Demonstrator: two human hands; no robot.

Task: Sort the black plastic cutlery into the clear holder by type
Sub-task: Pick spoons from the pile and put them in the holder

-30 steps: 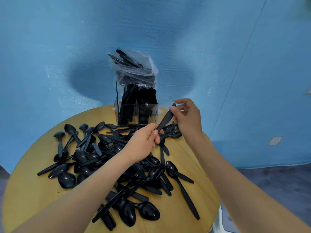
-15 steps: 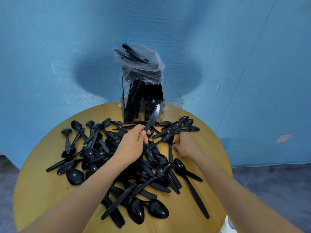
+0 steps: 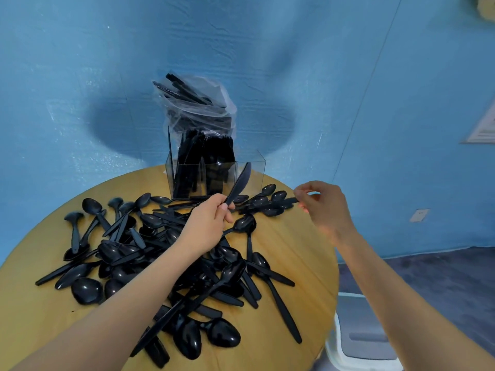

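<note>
Black plastic spoons and knives lie in a loose pile (image 3: 166, 258) on the round wooden table (image 3: 302, 266). The clear holder (image 3: 251, 170) stands at the table's far edge, with upright black cutlery packed into its left and middle compartments. My left hand (image 3: 206, 226) grips a black knife (image 3: 239, 183) by the handle, blade raised toward the holder's right compartment. My right hand (image 3: 324, 207) hovers at the right edge. Its fingertips pinch the end of a black piece (image 3: 290, 200) beside a cluster of spoons (image 3: 265, 200). Blur hides that piece's type.
A clear plastic bag (image 3: 198, 103) holding more black cutlery leans on the blue wall behind the holder. A white object (image 3: 361, 330) sits on the grey floor at the table's lower right. The table's right rim lies just under my right hand.
My right hand left the knife, dipped to the pile, then rose and swung right with a black piece pinched. My left hand keeps the knife, blade still up near the holder.
</note>
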